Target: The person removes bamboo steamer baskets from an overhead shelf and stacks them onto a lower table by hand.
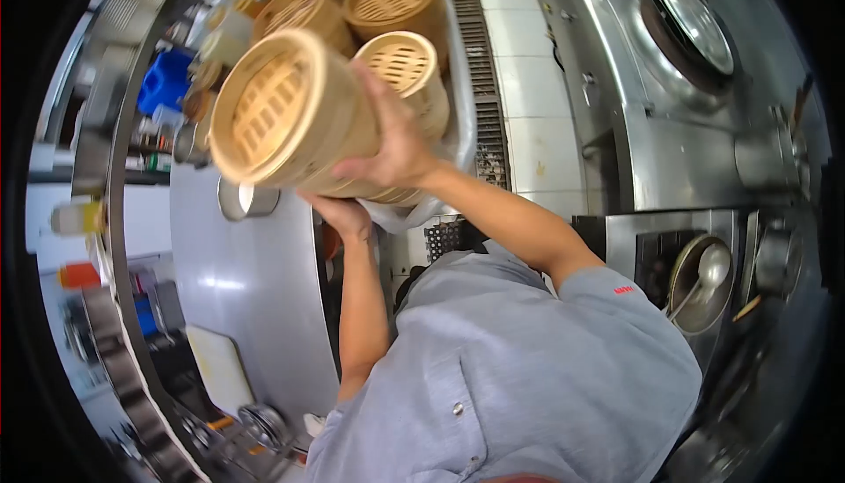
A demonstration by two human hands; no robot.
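A tall round bamboo steamer stack (330, 118), tilted with its slatted top facing left, is held up in front of me. My right hand (400, 140) grips its right side, thumb on the near wall and fingers over the far side. Beneath it, my left hand (341, 215) supports the underside; the stack hides part of those fingers. Just behind stands a smaller-looking bamboo steamer (400, 65), close to my right fingers. Farther back are several more bamboo steamers, among them a wide one (393, 1) and one partly covered by the held stack (301, 10).
A steel counter (251, 298) on the left bears a metal pot (248, 200) and a white cutting board (216, 367). A blue container (165, 83) stands beyond. At right are a steel cooking range (651, 153) and a ladle (712, 270) in a pan. A floor grate (478, 61) runs between.
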